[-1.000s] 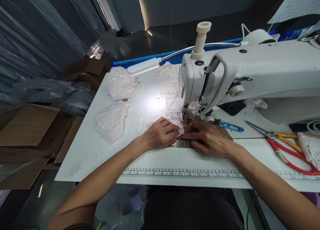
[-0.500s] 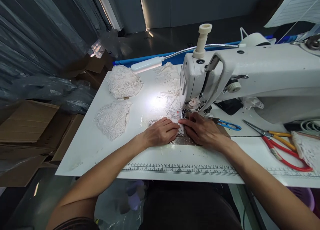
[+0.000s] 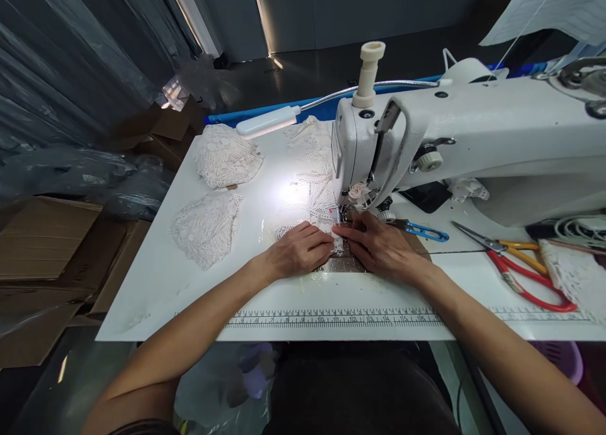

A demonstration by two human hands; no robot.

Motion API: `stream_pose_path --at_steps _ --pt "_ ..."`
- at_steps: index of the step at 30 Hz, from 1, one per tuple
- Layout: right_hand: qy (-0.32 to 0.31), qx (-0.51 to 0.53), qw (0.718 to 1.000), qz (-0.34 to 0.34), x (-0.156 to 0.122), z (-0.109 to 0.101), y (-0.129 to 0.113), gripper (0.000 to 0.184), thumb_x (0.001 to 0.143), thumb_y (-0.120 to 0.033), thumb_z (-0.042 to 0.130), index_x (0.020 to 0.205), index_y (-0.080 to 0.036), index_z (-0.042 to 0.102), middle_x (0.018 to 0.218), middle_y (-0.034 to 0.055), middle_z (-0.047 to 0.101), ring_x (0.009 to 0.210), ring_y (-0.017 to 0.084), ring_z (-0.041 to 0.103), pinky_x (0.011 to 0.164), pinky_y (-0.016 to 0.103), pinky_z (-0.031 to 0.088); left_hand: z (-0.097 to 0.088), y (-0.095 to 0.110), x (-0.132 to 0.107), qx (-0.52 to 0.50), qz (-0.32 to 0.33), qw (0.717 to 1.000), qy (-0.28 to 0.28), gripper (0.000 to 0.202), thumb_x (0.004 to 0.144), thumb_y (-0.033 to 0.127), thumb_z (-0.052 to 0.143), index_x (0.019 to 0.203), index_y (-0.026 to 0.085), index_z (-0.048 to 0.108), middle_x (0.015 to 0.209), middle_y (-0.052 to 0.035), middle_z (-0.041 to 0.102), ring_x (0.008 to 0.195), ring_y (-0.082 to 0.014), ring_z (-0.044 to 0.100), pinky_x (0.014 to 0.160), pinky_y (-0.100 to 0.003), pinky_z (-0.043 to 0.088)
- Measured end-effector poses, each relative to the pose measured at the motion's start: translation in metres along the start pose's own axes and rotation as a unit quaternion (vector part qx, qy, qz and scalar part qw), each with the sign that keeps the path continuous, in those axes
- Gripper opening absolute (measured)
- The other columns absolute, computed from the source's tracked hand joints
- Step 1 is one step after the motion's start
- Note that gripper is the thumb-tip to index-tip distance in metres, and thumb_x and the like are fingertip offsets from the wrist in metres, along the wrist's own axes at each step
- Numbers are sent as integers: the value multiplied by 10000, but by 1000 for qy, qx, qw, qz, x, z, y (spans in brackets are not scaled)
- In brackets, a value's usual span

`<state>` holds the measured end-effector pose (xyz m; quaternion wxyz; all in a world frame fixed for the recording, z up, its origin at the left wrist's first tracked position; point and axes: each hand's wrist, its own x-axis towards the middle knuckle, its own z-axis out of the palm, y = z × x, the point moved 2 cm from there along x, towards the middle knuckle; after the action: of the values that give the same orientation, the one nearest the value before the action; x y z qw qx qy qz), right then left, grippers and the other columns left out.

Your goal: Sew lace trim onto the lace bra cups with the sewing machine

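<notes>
A white sewing machine (image 3: 454, 132) stands on a white table (image 3: 161, 277). Both my hands rest on a small piece of white lace (image 3: 326, 230) on the metal plate just in front of the needle. My left hand (image 3: 296, 252) lies on the lace from the left, fingers together and stretched toward the needle. My right hand (image 3: 379, 245) presses down from the right, fingertips meeting the left hand's. More lace (image 3: 312, 189) trails away behind the needle under the lamp's light.
Two heaps of white lace (image 3: 225, 157) (image 3: 203, 226) lie at the table's left. Blue thread snips (image 3: 423, 233) and red and yellow scissors (image 3: 521, 271) lie to the right. A ruler strip (image 3: 331, 318) runs along the front edge. Cardboard boxes (image 3: 42, 245) stand at the left.
My right hand has slid forward toward the needle and closed up against my left hand. The lace piece has moved forward with them.
</notes>
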<state>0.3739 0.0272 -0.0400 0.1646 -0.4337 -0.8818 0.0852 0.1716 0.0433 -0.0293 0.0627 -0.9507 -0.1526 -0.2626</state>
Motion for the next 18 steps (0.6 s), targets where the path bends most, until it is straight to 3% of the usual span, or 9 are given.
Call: stream_pose_path --at_steps 6,11,18 --pt "6 10 1000 9 -1 0 0 400 958 -294 394 1309 -225 573 1040 143 570 890 242 566 765 403 508 -1 2 1 24 5 999 -33 137 914 172 536 808 167 622 918 -40 696 716 -128 598 635 -289 474" --pt "9 76 996 36 -10 -9 3 409 943 -256 429 1332 -283 551 1080 97 596 853 194 607 730 332 522 -1 4 0 25 -7 999 -31 152 912 186 548 786 161 629 901 -36 696 707 -123 596 646 -285 483" --pt "12 70 997 -43 -13 -11 -8 402 894 -176 483 1253 -297 619 1111 92 569 1000 215 582 865 390 506 -1 6 -1 28 -11 999 -21 125 902 193 562 819 163 650 895 -31 701 695 -124 588 648 -288 482"
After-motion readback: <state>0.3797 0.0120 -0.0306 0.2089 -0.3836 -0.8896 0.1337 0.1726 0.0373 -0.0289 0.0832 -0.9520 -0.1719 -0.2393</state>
